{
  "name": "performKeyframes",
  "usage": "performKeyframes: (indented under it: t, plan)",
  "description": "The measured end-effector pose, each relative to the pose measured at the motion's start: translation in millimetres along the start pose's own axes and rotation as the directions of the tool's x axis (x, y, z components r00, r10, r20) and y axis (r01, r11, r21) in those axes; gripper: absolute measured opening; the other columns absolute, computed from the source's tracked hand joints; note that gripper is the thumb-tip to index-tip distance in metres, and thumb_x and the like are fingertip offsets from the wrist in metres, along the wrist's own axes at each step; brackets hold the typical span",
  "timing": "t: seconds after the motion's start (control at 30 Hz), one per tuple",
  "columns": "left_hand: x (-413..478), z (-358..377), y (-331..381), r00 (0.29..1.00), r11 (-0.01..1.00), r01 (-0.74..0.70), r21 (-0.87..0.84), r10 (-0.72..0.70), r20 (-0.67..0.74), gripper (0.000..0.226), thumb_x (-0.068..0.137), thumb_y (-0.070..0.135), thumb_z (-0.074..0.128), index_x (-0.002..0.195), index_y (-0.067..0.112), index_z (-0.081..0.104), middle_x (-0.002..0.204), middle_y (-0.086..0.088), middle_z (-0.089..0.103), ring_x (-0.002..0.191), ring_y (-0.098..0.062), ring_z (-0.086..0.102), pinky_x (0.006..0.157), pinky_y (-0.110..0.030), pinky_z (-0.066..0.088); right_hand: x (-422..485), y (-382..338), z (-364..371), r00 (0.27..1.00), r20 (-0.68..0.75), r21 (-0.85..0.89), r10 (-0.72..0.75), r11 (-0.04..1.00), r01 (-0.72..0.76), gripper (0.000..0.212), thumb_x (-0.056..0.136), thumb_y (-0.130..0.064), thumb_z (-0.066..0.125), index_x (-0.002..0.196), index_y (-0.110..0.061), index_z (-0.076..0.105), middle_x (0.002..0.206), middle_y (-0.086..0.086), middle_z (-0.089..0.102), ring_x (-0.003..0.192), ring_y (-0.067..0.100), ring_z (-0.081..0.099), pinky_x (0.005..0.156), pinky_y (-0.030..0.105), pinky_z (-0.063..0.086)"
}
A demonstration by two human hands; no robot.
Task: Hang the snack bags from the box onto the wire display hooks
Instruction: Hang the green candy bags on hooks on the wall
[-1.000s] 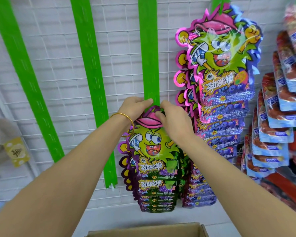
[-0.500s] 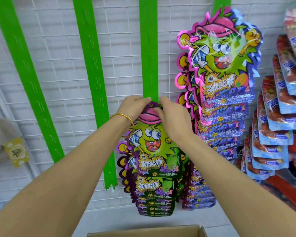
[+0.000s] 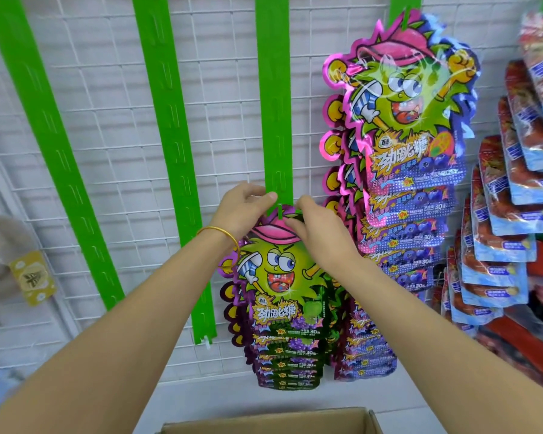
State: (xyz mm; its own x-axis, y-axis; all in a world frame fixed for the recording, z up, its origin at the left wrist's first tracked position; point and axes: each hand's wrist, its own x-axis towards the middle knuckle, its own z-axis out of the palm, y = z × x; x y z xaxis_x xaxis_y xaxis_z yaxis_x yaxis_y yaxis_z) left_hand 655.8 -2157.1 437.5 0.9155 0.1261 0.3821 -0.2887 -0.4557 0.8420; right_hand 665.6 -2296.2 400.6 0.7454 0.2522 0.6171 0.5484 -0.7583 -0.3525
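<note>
A snack bag [image 3: 279,277] printed with a green cartoon face and pink cap hangs at the front of a stack on the middle green clip strip [image 3: 275,98]. My left hand [image 3: 243,208], with a gold bangle on the wrist, pinches the bag's top edge from the left. From the right, my right hand [image 3: 322,228] grips the same top edge, just below a tab of the strip. A cardboard box [image 3: 264,422] shows its rim at the bottom edge; its contents are hidden.
A second stack of blue-purple bags [image 3: 408,126] hangs on the strip to the right. Red and blue packets [image 3: 514,189] fill the far right. Two bare green strips [image 3: 170,126] hang on the white wire grid [image 3: 113,89] at left. A yellow tag [image 3: 32,277] hangs low left.
The bag's top has risen slightly toward the strip's tab, both hands staying on it. The view has tilted down a little.
</note>
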Motion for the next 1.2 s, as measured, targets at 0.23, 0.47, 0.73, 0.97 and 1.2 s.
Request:
performKeyframes:
  t: [0.23,0.47,0.73,0.97,1.2]
  plan:
    - [-35.7,-8.9,-35.6,0.939,0.951,-0.274,0.141,0.296,-0.176,0.047,0.078,0.006,0.060,0.123,0.017,0.050,0.118,0.002,0.055,0.109,-0.007,0.051,0.094,-0.010,0.036,-14.6,8.6,0.7,0.983,-0.177,-0.121,-0.039,0.992,0.017,0.037,0.088,-0.030,0.061,0.112,-0.004,0.048,0.104,0.015,0.059,0.096,0.034,0.055,0.077,0.042,0.046]
    - [-152.6,-4.5,-113.4,0.984,0.976,-0.179,0.127,0.175,0.043,0.037,0.075,0.034,0.053,0.112,0.037,0.050,0.114,0.018,0.053,0.106,0.003,0.051,0.091,-0.011,0.040,-130.4,24.0,49.7,0.996,-0.083,0.077,-0.044,0.996,0.050,0.025,0.088,-0.014,0.057,0.112,-0.011,0.052,0.106,0.004,0.054,0.093,0.022,0.056,0.076,0.036,0.047]
    - [-232.7,-9.0,-218.0,0.930,0.940,0.240,0.241,-0.294,0.219,0.038,0.083,0.000,0.057,0.097,0.035,0.052,0.108,0.009,0.056,0.094,0.008,0.053,0.090,-0.013,0.045,-274.5,62.5,170.5,0.419,0.876,-0.032,0.240,0.894,-0.447,0.041,0.092,-0.034,0.054,0.125,-0.013,0.046,0.123,0.005,0.057,0.110,0.018,0.055,0.093,0.030,0.045]
    - [-223.0,0.6,-234.1,0.899,0.923,0.307,0.231,-0.361,0.249,0.026,0.086,0.005,0.055,0.105,0.023,0.058,0.110,0.002,0.058,0.094,0.001,0.054,0.081,-0.002,0.040,-319.2,49.9,231.7,0.352,0.926,-0.023,0.139,0.950,-0.313,0.083,0.080,-0.044,0.067,0.146,-0.020,0.023,0.150,0.004,0.034,0.136,0.024,0.033,0.111,0.037,0.032]
    - [-224.3,4.9,-232.4,0.888,0.918,0.323,0.229,-0.378,0.262,0.023,0.086,0.008,0.055,0.101,0.025,0.056,0.112,0.005,0.059,0.105,-0.008,0.054,0.093,-0.020,0.039,-314.8,51.7,256.6,0.451,0.874,-0.045,0.182,0.954,-0.297,0.053,0.087,-0.028,0.061,0.136,-0.023,0.041,0.134,0.005,0.049,0.124,0.028,0.043,0.101,0.044,0.040]
